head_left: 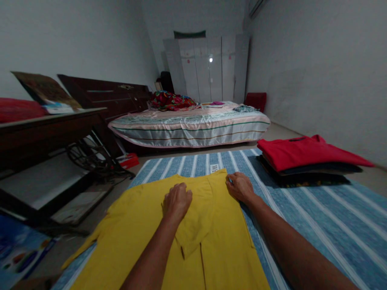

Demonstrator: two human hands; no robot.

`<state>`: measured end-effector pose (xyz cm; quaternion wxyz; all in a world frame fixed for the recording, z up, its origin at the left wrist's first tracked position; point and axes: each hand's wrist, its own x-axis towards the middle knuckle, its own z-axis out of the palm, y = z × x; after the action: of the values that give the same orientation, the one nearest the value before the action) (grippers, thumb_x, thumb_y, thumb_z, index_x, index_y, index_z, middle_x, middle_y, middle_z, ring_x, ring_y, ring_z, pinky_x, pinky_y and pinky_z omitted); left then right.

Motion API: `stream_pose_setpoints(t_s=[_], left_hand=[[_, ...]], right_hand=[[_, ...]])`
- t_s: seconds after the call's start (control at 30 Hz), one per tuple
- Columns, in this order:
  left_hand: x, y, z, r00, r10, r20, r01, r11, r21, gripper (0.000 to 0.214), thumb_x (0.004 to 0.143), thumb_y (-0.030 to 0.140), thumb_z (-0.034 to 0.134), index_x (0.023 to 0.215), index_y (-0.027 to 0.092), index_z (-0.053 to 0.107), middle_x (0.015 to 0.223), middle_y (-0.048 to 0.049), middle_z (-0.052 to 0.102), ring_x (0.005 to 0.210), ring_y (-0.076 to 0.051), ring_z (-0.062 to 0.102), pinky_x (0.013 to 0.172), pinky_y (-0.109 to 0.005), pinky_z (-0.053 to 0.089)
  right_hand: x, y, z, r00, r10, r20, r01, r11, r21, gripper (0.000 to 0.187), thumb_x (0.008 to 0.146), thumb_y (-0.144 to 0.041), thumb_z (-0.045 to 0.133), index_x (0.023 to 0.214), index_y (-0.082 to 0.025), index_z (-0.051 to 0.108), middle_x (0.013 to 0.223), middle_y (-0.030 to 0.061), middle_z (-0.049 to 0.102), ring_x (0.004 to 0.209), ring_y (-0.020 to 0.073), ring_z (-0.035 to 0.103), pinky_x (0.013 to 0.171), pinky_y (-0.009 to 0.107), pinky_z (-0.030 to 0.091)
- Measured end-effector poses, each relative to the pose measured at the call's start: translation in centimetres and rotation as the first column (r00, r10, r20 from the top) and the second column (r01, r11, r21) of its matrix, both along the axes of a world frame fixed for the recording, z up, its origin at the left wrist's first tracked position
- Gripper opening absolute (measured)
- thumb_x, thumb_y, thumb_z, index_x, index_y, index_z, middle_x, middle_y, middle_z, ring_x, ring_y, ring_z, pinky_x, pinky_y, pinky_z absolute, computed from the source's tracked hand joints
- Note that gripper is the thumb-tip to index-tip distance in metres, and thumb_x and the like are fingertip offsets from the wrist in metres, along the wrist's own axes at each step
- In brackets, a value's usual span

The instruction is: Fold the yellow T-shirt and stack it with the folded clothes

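Note:
A yellow garment (136, 237) lies spread on a blue-and-white striped sheet (317, 225) in front of me. One part of it is folded over toward the middle. My left hand (177, 200) rests on the garment near its far edge, fingers curled and pressing on the folded cloth. My right hand (240, 186) sits at the garment's far right corner, fingers closed on the cloth's edge.
A stack of folded clothes with a red top (305, 152) lies on the sheet at the right. A mattress with striped bedding (190, 127) lies beyond. A dark table (51, 129) stands at the left, white wardrobes (208, 68) at the back.

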<state>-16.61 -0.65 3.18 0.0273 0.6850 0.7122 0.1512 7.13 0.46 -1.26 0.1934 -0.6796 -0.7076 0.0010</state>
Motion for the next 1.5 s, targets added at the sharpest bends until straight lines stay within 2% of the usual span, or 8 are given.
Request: stream_pose_setpoints(t_s=[0.07,0.13,0.37,0.47,0.6,0.93,1.3,1.5], left_hand=[[-0.3,0.4,0.0,0.985,-0.033,-0.167,0.029,0.999,-0.028,0.023,0.079,0.029,0.046,0.090,0.018,0.063,0.103,-0.0144,0.067,0.100,-0.030,0.061,0.082,-0.040,0.044],[-0.5,1.0,0.0,0.980,-0.036,-0.196,0.029,0.999,-0.036,0.023,0.077,0.028,0.047,0.088,0.018,0.064,0.103,-0.0148,0.067,0.099,-0.030,0.061,0.080,-0.039,0.044],[-1.0,1.8,0.9,0.988,-0.092,-0.123,0.086,0.995,-0.054,0.015,0.075,0.024,0.050,0.068,0.021,0.063,0.078,-0.0069,0.069,0.079,-0.022,0.064,0.062,-0.027,0.038],[-1.2,1.8,2.0,0.989,-0.126,-0.074,0.126,0.992,-0.014,0.016,0.077,0.025,0.048,0.072,0.021,0.062,0.077,-0.0026,0.068,0.077,-0.017,0.062,0.060,-0.024,0.036],[-1.5,2.1,2.8,0.994,-0.103,-0.028,0.104,0.994,0.030,0.019,0.080,0.026,0.044,0.077,0.020,0.062,0.076,-0.0009,0.067,0.074,-0.016,0.060,0.059,-0.023,0.035],[-2.0,2.5,1.0,0.995,-0.048,-0.091,0.049,0.999,0.012,0.020,0.081,0.029,0.045,0.080,0.021,0.063,0.081,-0.0049,0.070,0.077,-0.020,0.062,0.061,-0.026,0.036],[-1.7,2.2,0.5,0.979,0.004,-0.203,-0.006,1.000,-0.010,0.024,0.083,0.029,0.042,0.084,0.022,0.065,0.085,-0.0077,0.071,0.082,-0.023,0.065,0.061,-0.027,0.039],[-1.2,1.9,1.0,0.972,-0.007,-0.234,0.007,1.000,0.000,0.029,0.086,0.030,0.037,0.092,0.020,0.064,0.089,-0.0107,0.071,0.087,-0.026,0.065,0.067,-0.030,0.042]], right_hand=[[0.0,0.1,-0.1,1.000,0.004,0.017,-0.004,1.000,-0.013,0.027,0.091,-0.033,0.041,0.099,-0.023,0.065,0.092,0.0066,0.060,0.092,0.0201,0.052,0.077,0.029,0.032],[0.0,0.2,-0.2,0.999,0.017,0.033,-0.017,1.000,-0.025,0.027,0.092,-0.034,0.040,0.100,-0.024,0.064,0.092,0.0064,0.059,0.093,0.0204,0.051,0.078,0.029,0.032],[-0.1,0.2,-0.1,0.994,0.089,0.064,-0.085,0.995,-0.057,0.034,0.093,-0.047,0.040,0.114,-0.027,0.056,0.105,0.0071,0.055,0.104,0.0237,0.047,0.082,0.034,0.031],[-0.2,0.3,0.0,0.993,0.101,0.068,-0.097,0.993,-0.068,0.039,0.093,-0.052,0.037,0.116,-0.027,0.055,0.109,0.0081,0.054,0.107,0.0247,0.045,0.085,0.037,0.031],[-0.4,0.5,0.2,0.993,0.098,0.065,-0.092,0.992,-0.084,0.044,0.094,-0.056,0.033,0.118,-0.025,0.053,0.111,0.0098,0.053,0.109,0.0258,0.043,0.086,0.039,0.030],[-0.7,1.3,0.2,0.995,0.088,0.055,-0.082,0.991,-0.103,0.046,0.093,-0.058,0.031,0.118,-0.025,0.053,0.112,0.0107,0.053,0.109,0.0271,0.044,0.087,0.041,0.031],[-0.8,1.5,0.3,0.995,0.083,0.051,-0.078,0.992,-0.098,0.048,0.093,-0.058,0.031,0.128,-0.027,0.045,0.114,0.0113,0.052,0.110,0.0278,0.042,0.088,0.043,0.030],[-0.9,1.6,0.3,0.995,0.090,0.053,-0.084,0.991,-0.106,0.045,0.094,-0.056,0.030,0.126,-0.028,0.046,0.114,0.0104,0.052,0.110,0.0273,0.043,0.088,0.042,0.029]])
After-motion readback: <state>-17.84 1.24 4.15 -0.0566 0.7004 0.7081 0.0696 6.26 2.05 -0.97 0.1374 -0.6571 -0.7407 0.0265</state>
